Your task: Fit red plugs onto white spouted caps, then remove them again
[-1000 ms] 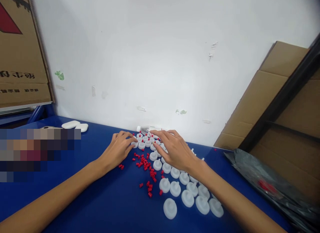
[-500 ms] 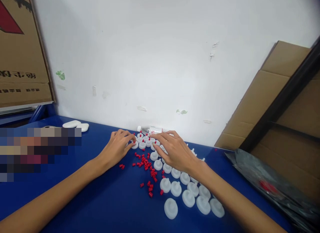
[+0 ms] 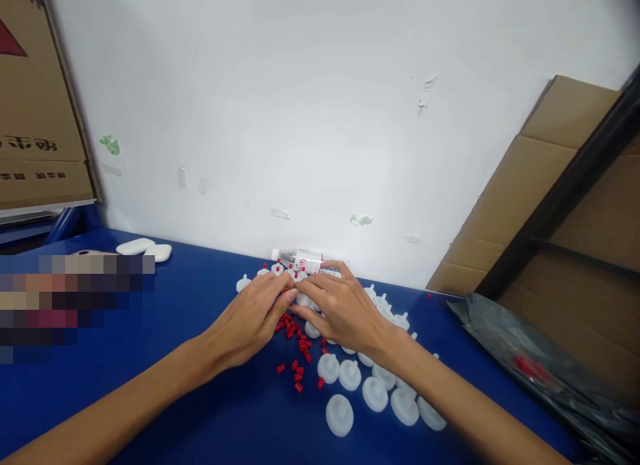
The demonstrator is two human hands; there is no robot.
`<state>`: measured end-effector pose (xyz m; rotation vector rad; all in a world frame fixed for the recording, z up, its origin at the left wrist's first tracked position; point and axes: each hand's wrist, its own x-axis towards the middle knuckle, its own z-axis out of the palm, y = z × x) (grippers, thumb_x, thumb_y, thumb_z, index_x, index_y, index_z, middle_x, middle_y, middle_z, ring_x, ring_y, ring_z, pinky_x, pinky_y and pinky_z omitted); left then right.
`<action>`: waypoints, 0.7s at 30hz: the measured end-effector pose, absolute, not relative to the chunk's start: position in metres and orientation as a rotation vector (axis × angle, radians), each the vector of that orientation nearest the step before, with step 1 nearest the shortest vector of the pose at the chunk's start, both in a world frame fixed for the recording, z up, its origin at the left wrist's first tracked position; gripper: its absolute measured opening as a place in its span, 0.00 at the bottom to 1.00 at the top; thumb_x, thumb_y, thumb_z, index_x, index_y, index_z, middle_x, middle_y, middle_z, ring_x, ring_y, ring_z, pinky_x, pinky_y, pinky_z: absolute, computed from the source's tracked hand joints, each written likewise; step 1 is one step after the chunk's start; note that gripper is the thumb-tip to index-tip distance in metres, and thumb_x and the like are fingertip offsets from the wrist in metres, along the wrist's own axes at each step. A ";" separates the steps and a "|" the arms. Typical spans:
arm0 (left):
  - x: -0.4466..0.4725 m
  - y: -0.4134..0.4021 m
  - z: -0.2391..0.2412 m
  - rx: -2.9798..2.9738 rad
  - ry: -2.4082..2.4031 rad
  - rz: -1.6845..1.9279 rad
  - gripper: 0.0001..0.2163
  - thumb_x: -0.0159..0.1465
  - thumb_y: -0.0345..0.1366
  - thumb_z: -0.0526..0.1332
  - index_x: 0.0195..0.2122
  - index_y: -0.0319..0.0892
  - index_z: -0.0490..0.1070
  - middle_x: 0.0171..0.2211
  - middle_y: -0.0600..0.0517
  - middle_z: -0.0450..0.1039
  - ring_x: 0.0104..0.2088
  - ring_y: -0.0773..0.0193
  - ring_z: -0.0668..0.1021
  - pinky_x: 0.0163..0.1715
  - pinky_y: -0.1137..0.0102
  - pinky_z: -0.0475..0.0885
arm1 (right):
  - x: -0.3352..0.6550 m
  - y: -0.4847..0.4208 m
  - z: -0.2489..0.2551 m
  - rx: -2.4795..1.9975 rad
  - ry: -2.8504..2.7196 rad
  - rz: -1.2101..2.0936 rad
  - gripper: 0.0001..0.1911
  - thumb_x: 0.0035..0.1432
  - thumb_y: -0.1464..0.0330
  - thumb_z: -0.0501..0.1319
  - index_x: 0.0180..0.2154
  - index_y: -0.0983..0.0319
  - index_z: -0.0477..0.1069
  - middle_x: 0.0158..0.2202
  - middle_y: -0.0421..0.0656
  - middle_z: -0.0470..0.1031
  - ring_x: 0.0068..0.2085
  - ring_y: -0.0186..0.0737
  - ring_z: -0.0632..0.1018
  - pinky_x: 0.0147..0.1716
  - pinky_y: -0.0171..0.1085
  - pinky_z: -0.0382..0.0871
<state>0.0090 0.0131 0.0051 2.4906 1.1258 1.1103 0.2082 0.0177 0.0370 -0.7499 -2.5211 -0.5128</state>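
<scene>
My left hand (image 3: 253, 322) and my right hand (image 3: 337, 312) meet fingertip to fingertip over a scatter of small red caps (image 3: 299, 348) on the blue table (image 3: 200, 398). Both sets of fingers are pinched together around something too small to make out. Several white round discs with stubs (image 3: 350, 375) lie in rows under and beside my right wrist, and one disc (image 3: 339, 415) lies alone nearer to me. More white discs topped with red caps (image 3: 265, 270) stand just beyond my fingers.
A small clear bottle with a red label (image 3: 303, 260) lies against the white wall. Two white oval objects (image 3: 143, 250) sit far left. Cardboard boxes (image 3: 35, 118) stand at the left, and cardboard on a dark shelf frame (image 3: 565, 205) at the right. A black plastic bag (image 3: 540, 365) lies at the right.
Both hands have drawn back toward me from the capped discs near the wall and come together, fingertips now touching over the red caps. The view has shifted slightly.
</scene>
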 end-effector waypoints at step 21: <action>-0.024 0.033 0.013 2.747 1.230 0.727 0.14 0.71 0.40 0.50 0.31 0.44 0.68 0.30 0.50 0.71 0.36 0.56 0.71 0.37 0.64 0.64 | 0.221 0.031 0.036 -0.883 -2.480 -0.475 0.29 0.65 0.68 0.64 0.63 0.58 0.55 0.45 0.44 0.81 0.44 0.42 0.81 0.61 0.50 0.59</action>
